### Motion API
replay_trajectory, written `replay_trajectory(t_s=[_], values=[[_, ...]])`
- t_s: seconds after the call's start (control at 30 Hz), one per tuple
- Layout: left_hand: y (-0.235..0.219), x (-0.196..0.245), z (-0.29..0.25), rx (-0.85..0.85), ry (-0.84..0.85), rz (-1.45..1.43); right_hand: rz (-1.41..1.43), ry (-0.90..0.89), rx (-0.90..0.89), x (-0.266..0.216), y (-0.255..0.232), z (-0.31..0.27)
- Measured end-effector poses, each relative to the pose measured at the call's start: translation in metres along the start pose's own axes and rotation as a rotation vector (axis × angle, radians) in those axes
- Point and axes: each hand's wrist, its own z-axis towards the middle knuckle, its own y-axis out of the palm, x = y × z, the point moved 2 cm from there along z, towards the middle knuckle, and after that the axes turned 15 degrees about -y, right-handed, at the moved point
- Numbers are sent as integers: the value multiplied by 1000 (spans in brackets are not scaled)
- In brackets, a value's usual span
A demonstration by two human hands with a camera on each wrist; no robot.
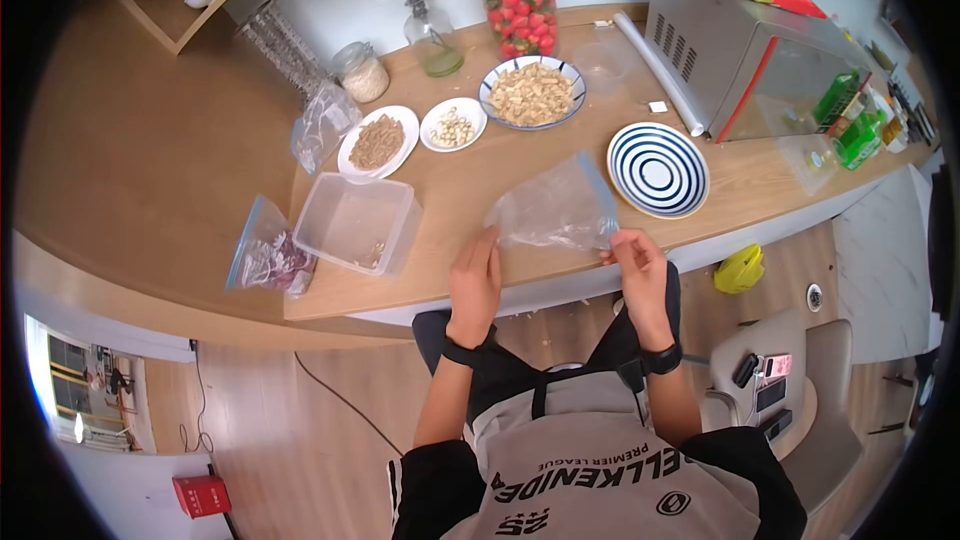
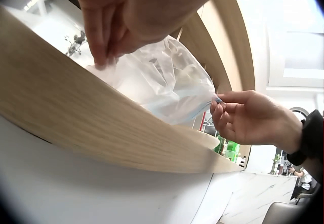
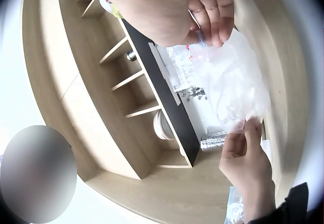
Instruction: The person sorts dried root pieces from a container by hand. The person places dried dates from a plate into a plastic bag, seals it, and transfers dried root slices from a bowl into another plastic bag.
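Note:
A clear zip bag point(image 1: 555, 208) with a blue seal strip is stretched between both hands at the table's front edge; no contents show in it. My left hand point(image 1: 475, 280) pinches the bag's left end, opposite the seal, with fingertips together in the right wrist view. At the other end my right hand point(image 1: 640, 275) pinches a corner by the blue strip point(image 2: 215, 101) between thumb and fingers. Just beyond the right hand sits a blue-and-white ringed plate point(image 1: 658, 170) with nothing on it. To the left of the left hand stands a clear plastic box point(image 1: 350, 223) with a few bits inside.
Behind the bag stand a bowl of pale chunks point(image 1: 532, 94), a small dish of nuts point(image 1: 454, 126) and a plate of brown pieces point(image 1: 378, 142). Strawberries point(image 1: 517, 8) are at the back, a microwave point(image 1: 745, 50) at the right. A filled zip bag point(image 1: 272, 252) lies far left.

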Motion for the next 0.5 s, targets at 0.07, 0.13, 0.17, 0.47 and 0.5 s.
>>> replay_trajectory(t_s=[0.07, 0.13, 0.17, 0.47, 0.5], values=[[-11, -12, 1, 6, 19, 7, 5, -23, 8, 1, -2, 1], [-23, -23, 1, 5, 39, 20, -3, -13, -17, 5, -3, 1], [-29, -27, 1, 8, 60, 43, -19, -19, -29, 7, -2, -1], [-52, 16, -28, 98, 107, 103, -87, -83, -107, 15, 18, -16], [-52, 17, -34, 159, 97, 95, -44, -91, -85, 13, 19, -18]])
